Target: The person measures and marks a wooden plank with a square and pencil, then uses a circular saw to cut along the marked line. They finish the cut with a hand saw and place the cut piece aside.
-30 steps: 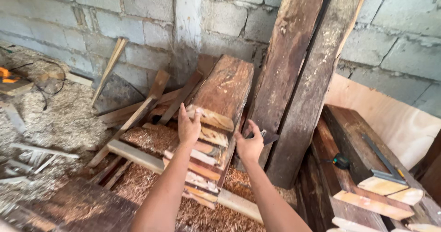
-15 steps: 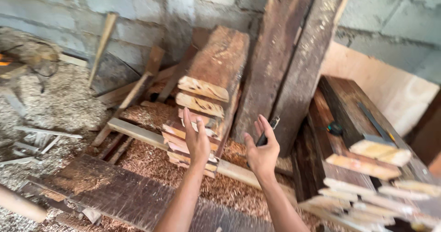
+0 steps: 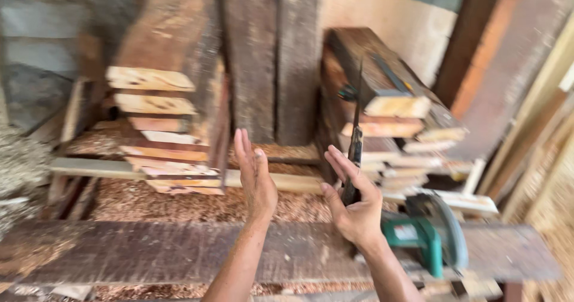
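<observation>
My left hand (image 3: 256, 179) is raised with flat, spread fingers and holds nothing; it hovers in front of the left stack of sawn boards (image 3: 161, 128) without touching it. My right hand (image 3: 356, 209) is beside it, fingers partly extended, with a slim dark tool (image 3: 356, 143) pinched at the thumb and pointing straight up. The motion blur hides what kind of tool it is. Behind the right hand rises a second stack of boards (image 3: 388, 107).
A long dark plank (image 3: 167, 251) lies crosswise below both hands. A green circular saw (image 3: 426, 233) rests on it just right of my right wrist. Two heavy planks (image 3: 275, 57) lean upright between the stacks. Sawdust (image 3: 173, 201) covers the ground; more timber leans at the right.
My hands have come back from the left board stack and my view has swung right. The right board stack is now central and the green saw has come into view.
</observation>
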